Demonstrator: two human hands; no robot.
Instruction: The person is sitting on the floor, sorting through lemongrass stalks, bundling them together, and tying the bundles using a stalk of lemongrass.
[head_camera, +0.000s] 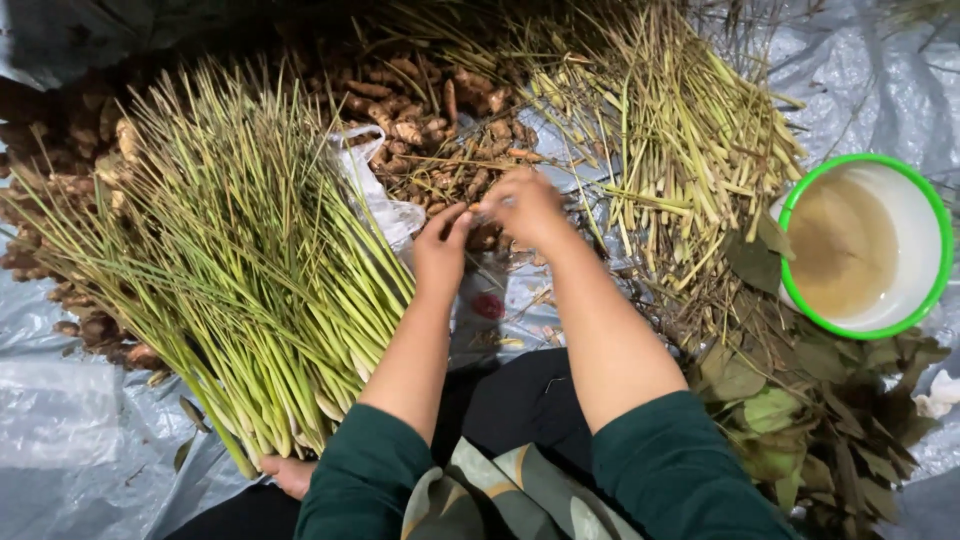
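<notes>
Where roots (420, 120) pile up, a grey plastic sheet (60, 420) covers the ground.

We are at a floor-level produce-sorting spot: a grey plastic sheet (60, 420) bears heaps of lemongrass stalks (240, 260), ginger-like rhizomes (420, 120) and loose leaves (800, 410).

A green-rimmed white bowl (920, 225) of cloudy liquid sits right, beside dried leaves (800, 400) and pale cut stalks (690, 140); a big lemongrass bundle (230, 260) lies left on grey plastic sheeting (60, 420)
</notes>
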